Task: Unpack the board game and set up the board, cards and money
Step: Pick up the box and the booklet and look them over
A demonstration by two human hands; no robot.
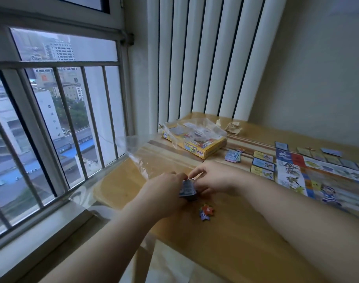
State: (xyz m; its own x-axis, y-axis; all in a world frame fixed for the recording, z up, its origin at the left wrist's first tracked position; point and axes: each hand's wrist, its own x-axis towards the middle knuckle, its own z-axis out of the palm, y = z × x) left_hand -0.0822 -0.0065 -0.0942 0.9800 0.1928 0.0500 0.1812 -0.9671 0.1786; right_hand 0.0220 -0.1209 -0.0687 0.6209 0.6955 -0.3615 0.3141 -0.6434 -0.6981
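Fingers [198,172] of our right hand [212,180] are curled in and pinch the top edge of a small blue stack [187,189]. Our left hand [166,189] grips the same stack from the left, fingers bent round it. We hold the stack just above the near-left part of the table [225,242]; we cannot tell whether it is cards or notes.

Just near of the stack, two star-shaped tokens [206,212] lie touching on the wood, one red with a 4 and one purple. A clear bag [140,155] lies crumpled on the far side of our hands, reaching to the table's left edge.

Farther off sits the yellow box [203,147], with a clear wrap [195,127] over it. Right of the box lies a loose pile of blue money [232,156], and right of that three cards [263,166] sit in a column, just beside the board [321,176]. The board is spread flat on the right of the table, with more cards along its far edge.

Crumpled paper [233,128] lies at the far side, near the white radiator [205,58]. A barred window [52,119] fills the left.
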